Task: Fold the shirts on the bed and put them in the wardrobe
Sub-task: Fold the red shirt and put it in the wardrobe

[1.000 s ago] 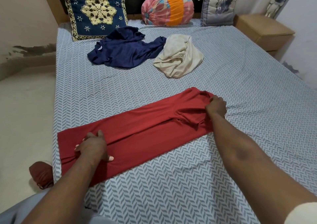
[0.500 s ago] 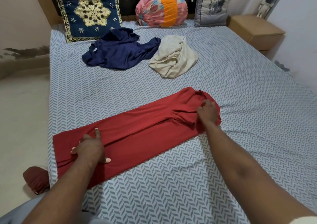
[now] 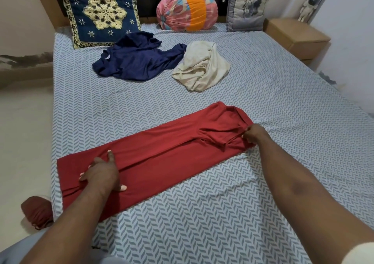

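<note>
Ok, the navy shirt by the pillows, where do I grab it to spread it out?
Take the navy shirt at the shoulders, either side of its neckline, which shows at the left end with the label visible. Reach over the red shirt from the near left; the right end seems to touch the cream shirt, so lifting there may drag it.
</note>
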